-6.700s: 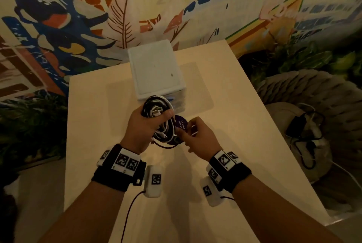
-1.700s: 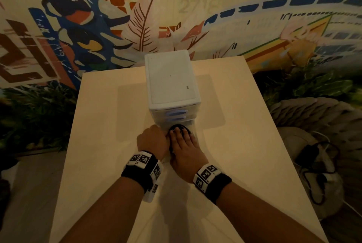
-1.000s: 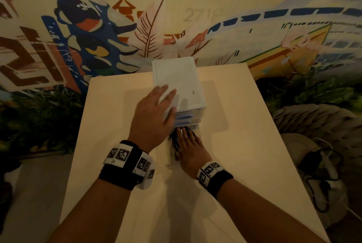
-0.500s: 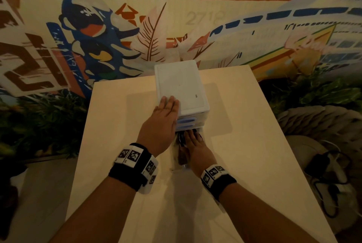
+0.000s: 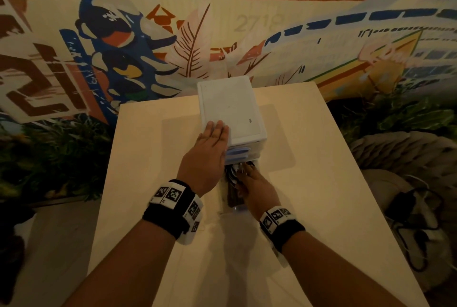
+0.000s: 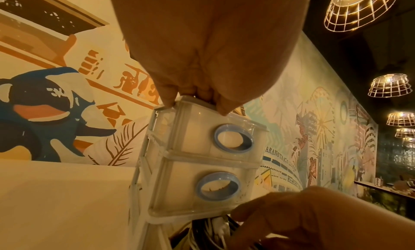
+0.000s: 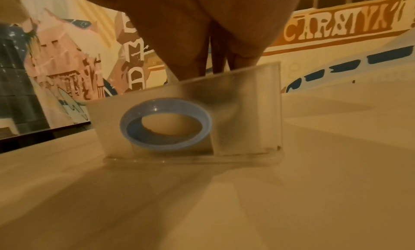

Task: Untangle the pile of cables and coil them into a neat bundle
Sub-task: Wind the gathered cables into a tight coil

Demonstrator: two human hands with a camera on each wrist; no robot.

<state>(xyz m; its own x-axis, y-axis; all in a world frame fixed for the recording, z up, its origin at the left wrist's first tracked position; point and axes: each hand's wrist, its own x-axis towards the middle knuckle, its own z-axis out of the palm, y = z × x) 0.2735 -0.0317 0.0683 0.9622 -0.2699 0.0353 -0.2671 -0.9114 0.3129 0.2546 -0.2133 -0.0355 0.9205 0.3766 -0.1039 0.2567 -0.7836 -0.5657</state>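
Note:
The coiled black and white cable bundle point(image 5: 231, 175) lies in the pulled-out bottom drawer point(image 5: 235, 208) of a small white drawer unit point(image 5: 235, 106) on the beige table point(image 5: 316, 183). My right hand point(image 5: 247, 173) reaches into that drawer, its fingers laid flat over the cables and hiding most of them. My left hand point(image 5: 215, 133) rests flat on the unit's top front edge. In the left wrist view, my left fingertips point(image 6: 168, 97) sit on the top rim, with cables point(image 6: 209, 230) showing under the closed drawers. The right wrist view shows the clear drawer front point(image 7: 247, 120) with its blue ring handle point(image 7: 166, 124).
The unit stands at the table's far middle, close to a painted mural wall point(image 5: 173, 34). A woven pouf point(image 5: 408, 153) with a black adapter and cord point(image 5: 418, 222) sits off the table's right edge. Plants point(image 5: 49, 153) line the left side.
The cable bundle, once held above the table in both hands, now lies in the drawer. My left hand slid back from the middle of the unit's top to its front edge.

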